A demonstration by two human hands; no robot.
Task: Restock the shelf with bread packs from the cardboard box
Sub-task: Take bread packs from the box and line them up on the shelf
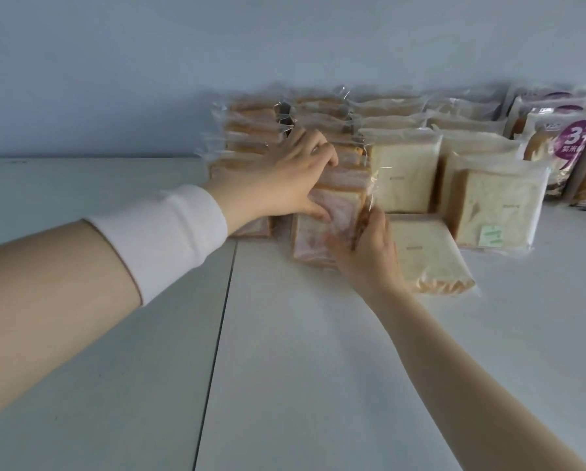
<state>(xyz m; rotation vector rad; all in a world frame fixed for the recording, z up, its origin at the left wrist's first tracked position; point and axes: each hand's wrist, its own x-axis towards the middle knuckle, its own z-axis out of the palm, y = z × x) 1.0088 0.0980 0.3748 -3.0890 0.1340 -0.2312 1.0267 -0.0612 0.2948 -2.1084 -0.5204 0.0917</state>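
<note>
A pink-swirled bread pack point(335, 219) in clear wrap leans at the front of a row of like packs on the white shelf point(318, 351). My left hand point(284, 185) lies over its top edge, thumb on its front face and fingers curled behind it. My right hand point(366, 249) holds its lower right side, fingers wrapped round the edge. Behind it stand several more pink-swirled packs point(250, 130). The cardboard box is out of view.
Plain white toast packs point(403, 171) stand in rows to the right, and one point(430, 256) lies flat beside my right hand. Purple-labelled packs point(570, 144) fill the far right. A pale wall rises behind, and a seam point(216, 334) splits the shelf surface.
</note>
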